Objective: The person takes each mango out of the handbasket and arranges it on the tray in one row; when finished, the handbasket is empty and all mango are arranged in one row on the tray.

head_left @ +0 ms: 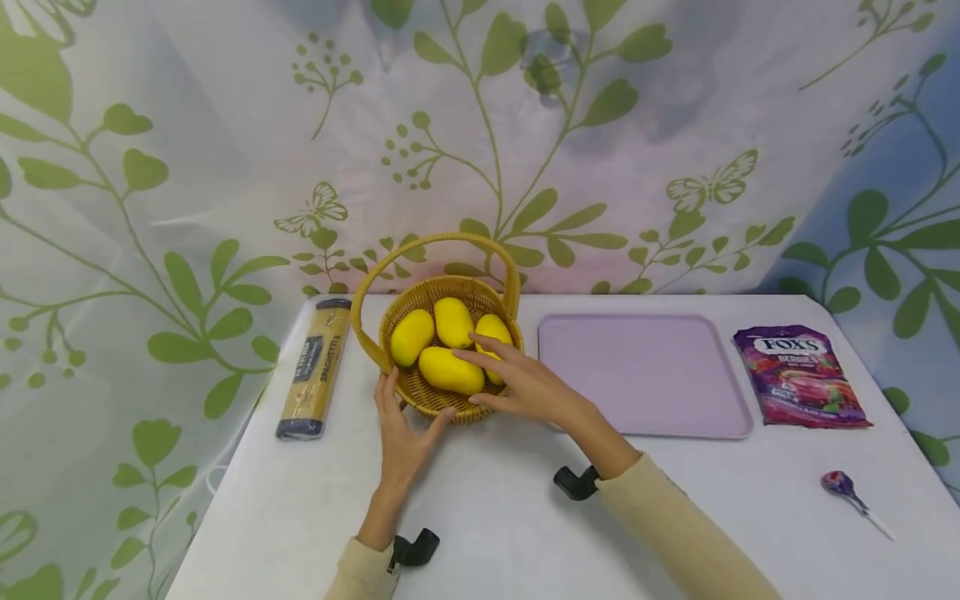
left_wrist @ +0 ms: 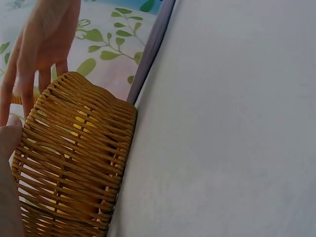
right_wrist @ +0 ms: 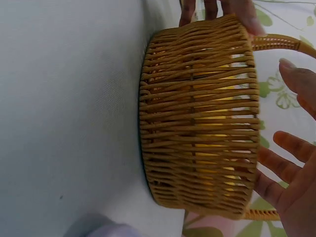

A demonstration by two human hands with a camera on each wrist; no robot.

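A round wicker basket (head_left: pixel 431 406) with a tall arched handle holds several yellow mangoes (head_left: pixel 452 372). My left hand (head_left: pixel 402 446) is at the basket's near left side, fingers spread along the outer wall and thumb by the front rim. In the left wrist view, that thumb (left_wrist: pixel 10 136) lies against the rim. My right hand (head_left: pixel 525 385) reaches in over the right rim, its fingers spread above the front and right mangoes. The right wrist view shows those fingers (right_wrist: pixel 281 165) behind the wicker edge; whether they touch a mango I cannot tell.
A lilac tray (head_left: pixel 637 375) lies right of the basket, with a purple Fox's candy bag (head_left: pixel 802 375) beyond it. Nearer, at the right, is a wrapped lollipop (head_left: pixel 840 485). On the left lies a spaghetti pack (head_left: pixel 315 371). A leaf-patterned curtain (head_left: pixel 525 167) hangs behind the white table (head_left: pixel 495 517).
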